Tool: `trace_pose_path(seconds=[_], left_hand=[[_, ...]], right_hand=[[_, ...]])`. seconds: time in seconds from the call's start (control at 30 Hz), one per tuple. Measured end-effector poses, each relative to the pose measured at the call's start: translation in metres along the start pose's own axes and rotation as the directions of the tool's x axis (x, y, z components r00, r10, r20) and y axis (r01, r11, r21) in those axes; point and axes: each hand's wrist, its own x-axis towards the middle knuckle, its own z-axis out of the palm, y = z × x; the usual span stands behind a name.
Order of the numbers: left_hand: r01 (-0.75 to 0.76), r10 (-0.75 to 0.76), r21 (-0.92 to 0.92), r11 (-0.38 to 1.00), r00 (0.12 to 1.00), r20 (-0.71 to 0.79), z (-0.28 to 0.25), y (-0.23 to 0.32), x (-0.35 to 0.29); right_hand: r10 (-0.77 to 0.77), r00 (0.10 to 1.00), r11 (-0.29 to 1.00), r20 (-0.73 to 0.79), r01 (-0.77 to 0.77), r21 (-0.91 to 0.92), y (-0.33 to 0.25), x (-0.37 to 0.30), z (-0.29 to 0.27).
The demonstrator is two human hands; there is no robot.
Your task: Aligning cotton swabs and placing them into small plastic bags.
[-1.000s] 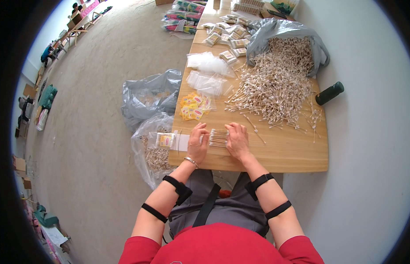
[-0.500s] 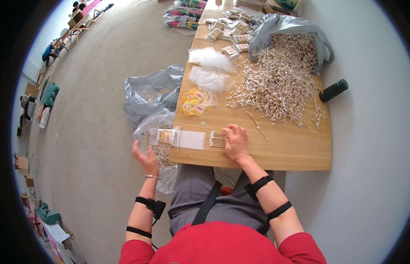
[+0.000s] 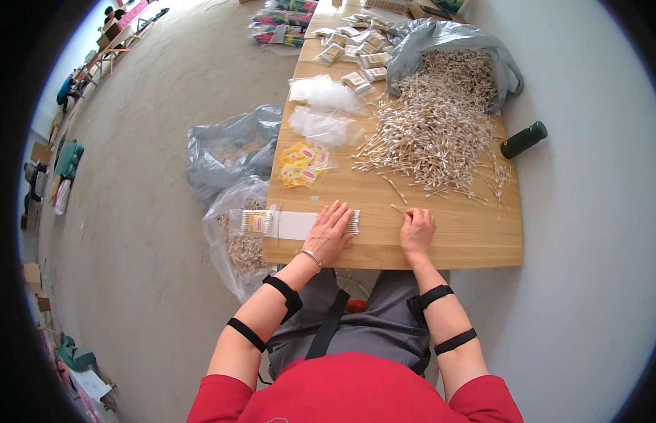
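Observation:
My left hand (image 3: 329,234) lies flat with fingers stretched over a row of cotton swabs (image 3: 353,222); the swabs' right ends show past its fingers. Beside it, a white card strip (image 3: 295,225) runs left to a clear bag of cotton swabs with a yellow label (image 3: 257,223) at the table's left edge. Farther right, my right hand (image 3: 417,230) is closed in a pinch on a single cotton swab (image 3: 397,208), whose tip points to the far left. Another loose swab (image 3: 395,190) lies just beyond it. A big heap of swabs (image 3: 430,134) spills from a grey plastic bag (image 3: 515,74).
Yellow label cards (image 3: 303,166) and clear plastic bags (image 3: 321,125) lie along the table's left side, with filled packets (image 3: 370,53) behind. A dark green bottle (image 3: 524,139) lies at the right edge by the wall. A plastic bag of swabs (image 3: 243,247) sits below the left edge.
My left hand has come from beyond the table's left edge onto the swab row. My right hand has left that row, moved right and pinched a loose swab.

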Motion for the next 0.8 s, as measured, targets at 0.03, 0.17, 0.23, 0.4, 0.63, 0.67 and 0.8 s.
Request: trace_pose_path(seconds=[0.03, 0.17, 0.23, 0.4, 0.63, 0.67, 0.8], left_hand=[[-0.027, 0.027, 0.022, 0.999, 1.000, -0.006, 0.000, 0.000, 0.000], [0.035, -0.045, -0.148, 0.988, 0.997, -0.061, -0.007, 0.008, 0.004], [0.143, -0.251, -0.390, 0.910, 0.938, -0.240, -0.007, 0.009, 0.003], [0.177, -0.559, -0.812, 0.556, 0.802, -0.208, 0.009, -0.003, 0.007], [0.069, -0.597, -0.925, 0.373, 0.781, -0.183, 0.018, -0.003, 0.011], [0.066, -0.592, -0.926, 0.371, 0.785, -0.181, 0.019, -0.002, 0.013], [0.052, -0.584, -0.952, 0.303, 0.799, -0.142, 0.019, -0.004, 0.008]], right_hand=[[-0.050, 0.999, 0.999, -0.004, 0.050, -0.013, -0.008, 0.001, 0.004], [-0.234, 0.971, 0.972, 0.035, 0.235, -0.004, -0.041, 0.008, 0.022], [-0.275, 0.958, 0.962, 0.084, 0.274, 0.013, -0.062, 0.017, 0.029], [-0.360, 0.900, 0.930, 0.245, 0.366, 0.025, -0.096, 0.013, 0.037], [-0.392, 0.910, 0.883, 0.137, 0.330, 0.333, -0.088, -0.007, 0.035], [-0.366, 0.928, 0.851, 0.068, 0.304, 0.429, -0.085, -0.008, 0.037], [-0.217, 0.973, 0.711, 0.085, 0.098, 0.696, -0.096, -0.029, 0.040]])
